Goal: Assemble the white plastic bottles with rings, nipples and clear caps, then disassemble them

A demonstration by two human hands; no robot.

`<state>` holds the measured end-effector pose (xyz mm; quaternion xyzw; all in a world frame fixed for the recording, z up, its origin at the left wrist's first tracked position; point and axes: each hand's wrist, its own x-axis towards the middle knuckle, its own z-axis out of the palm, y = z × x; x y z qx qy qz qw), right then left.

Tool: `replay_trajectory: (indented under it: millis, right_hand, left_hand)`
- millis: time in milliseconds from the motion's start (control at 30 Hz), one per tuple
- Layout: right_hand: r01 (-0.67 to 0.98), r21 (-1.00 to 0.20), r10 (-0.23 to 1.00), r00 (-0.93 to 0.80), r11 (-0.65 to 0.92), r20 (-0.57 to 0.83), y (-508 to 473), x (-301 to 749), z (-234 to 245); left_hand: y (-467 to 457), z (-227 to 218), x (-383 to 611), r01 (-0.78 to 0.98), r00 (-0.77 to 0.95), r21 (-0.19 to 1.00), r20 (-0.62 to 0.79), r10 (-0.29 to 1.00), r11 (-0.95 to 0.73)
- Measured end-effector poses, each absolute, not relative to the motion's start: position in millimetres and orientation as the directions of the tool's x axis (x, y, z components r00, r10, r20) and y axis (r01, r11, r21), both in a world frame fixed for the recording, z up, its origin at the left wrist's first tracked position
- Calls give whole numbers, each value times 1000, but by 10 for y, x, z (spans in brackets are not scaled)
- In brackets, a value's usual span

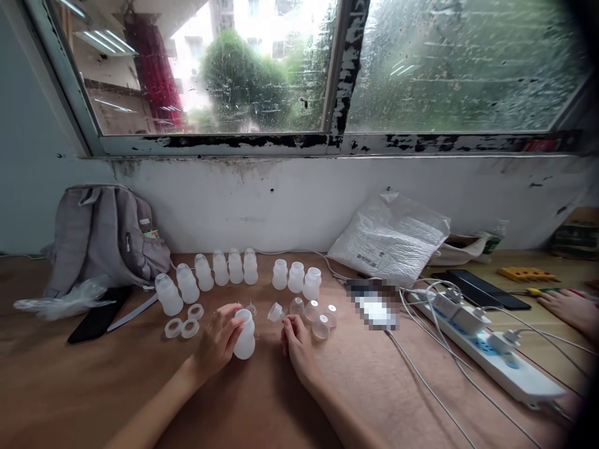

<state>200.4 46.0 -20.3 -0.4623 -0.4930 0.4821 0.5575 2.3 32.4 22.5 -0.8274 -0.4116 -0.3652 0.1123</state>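
My left hand (218, 342) is wrapped round a small translucent white bottle (245, 337) that stands on the brown table (262, 399). My right hand (296, 342) rests on the table just right of it, fingers curled in a pinch near a small clear nipple cap (276, 312); whether it holds anything is hidden. Several more clear caps (321, 315) lie beyond the right hand. Behind them stand a row of several bottles (206, 277) and a group of three bottles (296, 277). Three white rings (183, 323) lie left of my left hand.
A grey backpack (100, 240) leans on the wall at back left, with a crumpled plastic bag (60, 302) and a black phone (96, 315) before it. A white plastic bag (390, 237), a power strip (486, 349) with cables and another person's hand (568, 308) are right.
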Motion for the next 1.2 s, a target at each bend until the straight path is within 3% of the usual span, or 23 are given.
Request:
replay_trajectory:
  millis: [233,400,500,733,1000,1200]
  right_hand:
    - [-43,-992,992,48,122,120,464,2011,-227]
    - [-50,-992,993,46,113,111,462,2005,-203]
    - [-75,-992,994,45,106,102,461,2014,-173]
    - [-28,-989,989,38,145,143,463,2076,-124]
    - [-19,-985,985,-29,172,173,441,2059,-136]
    - [-33,-979,977,-75,199,201,427,2059,-137]
  left_hand:
    - [309,-19,19,719,408,166,685,603,-675]
    - [283,-213,117,740,208,452,550,809,-498]
    - [279,-270,112,721,138,549,484,864,-422]
    - [268,-137,-39,731,290,394,560,776,-557]
    - [264,-105,-77,728,332,376,537,775,-573]
    - [248,-68,-91,664,339,457,522,783,-592]
